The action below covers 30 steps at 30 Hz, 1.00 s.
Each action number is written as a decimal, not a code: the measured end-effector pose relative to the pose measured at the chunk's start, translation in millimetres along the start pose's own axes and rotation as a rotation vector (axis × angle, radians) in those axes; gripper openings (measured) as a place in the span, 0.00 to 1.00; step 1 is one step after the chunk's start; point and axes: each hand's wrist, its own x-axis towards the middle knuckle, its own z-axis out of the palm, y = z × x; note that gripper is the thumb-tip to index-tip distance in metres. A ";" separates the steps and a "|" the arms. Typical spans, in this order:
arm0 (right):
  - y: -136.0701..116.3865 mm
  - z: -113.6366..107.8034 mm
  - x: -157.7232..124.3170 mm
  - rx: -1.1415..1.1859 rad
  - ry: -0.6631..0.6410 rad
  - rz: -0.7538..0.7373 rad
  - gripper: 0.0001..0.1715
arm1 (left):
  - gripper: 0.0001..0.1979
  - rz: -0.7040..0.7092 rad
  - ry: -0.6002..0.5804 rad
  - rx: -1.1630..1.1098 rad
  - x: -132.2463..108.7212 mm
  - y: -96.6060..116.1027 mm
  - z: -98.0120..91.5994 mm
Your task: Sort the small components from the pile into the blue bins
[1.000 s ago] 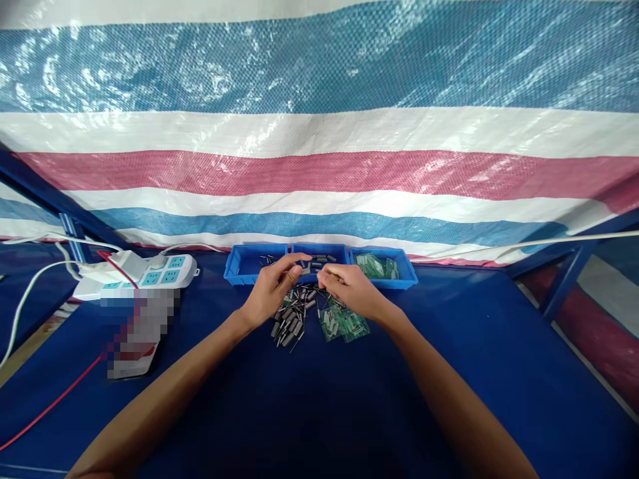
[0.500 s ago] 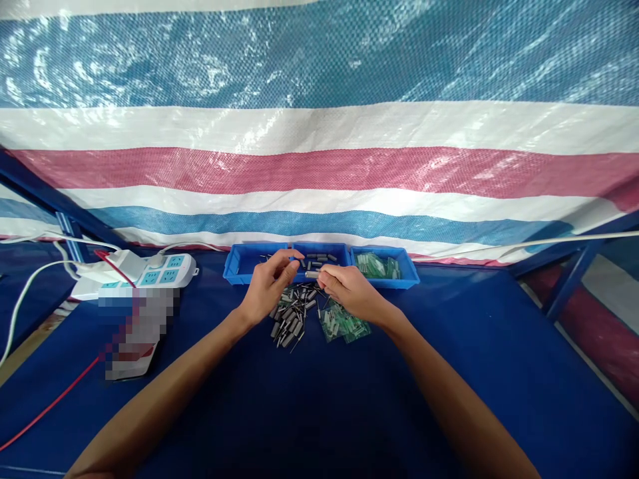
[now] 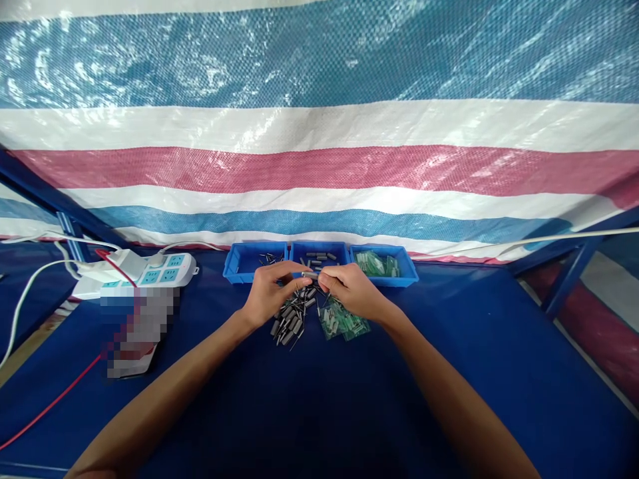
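A small grey metal cylinder [image 3: 310, 275] lies level between my two hands, above the front of the middle bin. My right hand [image 3: 353, 289] pinches its right end between thumb and curled fingers. My left hand [image 3: 268, 291] closes thumb and forefinger around the left end. Below them is a loose pile of grey cylinders and thin dark pins [image 3: 288, 324], partly covered by my left hand. Small clear green-tinted bags with pale pieces inside [image 3: 344, 324] lie under my right hand.
Three blue bins stand in a row behind my hands: the left bin [image 3: 240, 263] has a few dark pins, the middle bin [image 3: 344, 250] cylinders, the right bin [image 3: 410, 271] green bags. A white power strip [image 3: 187, 267] with cables and a blurred phone-like object [image 3: 137, 362] are left.
My left hand has moved right and its thumb and forefinger have closed onto the cylinder's left end. My right hand keeps its hold, nearly in place.
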 end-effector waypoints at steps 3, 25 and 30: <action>0.1 -2.0 0.2 -0.025 0.021 0.003 0.21 | 0.13 -0.053 0.013 0.006 1.2 0.1 -2.5; 2.5 -1.0 1.3 0.160 -0.006 0.115 0.18 | 0.19 -0.184 -0.062 -0.171 1.8 2.3 -1.1; 3.1 -0.4 1.5 0.117 0.007 0.101 0.17 | 0.19 -0.183 -0.085 -0.330 1.2 -1.0 0.6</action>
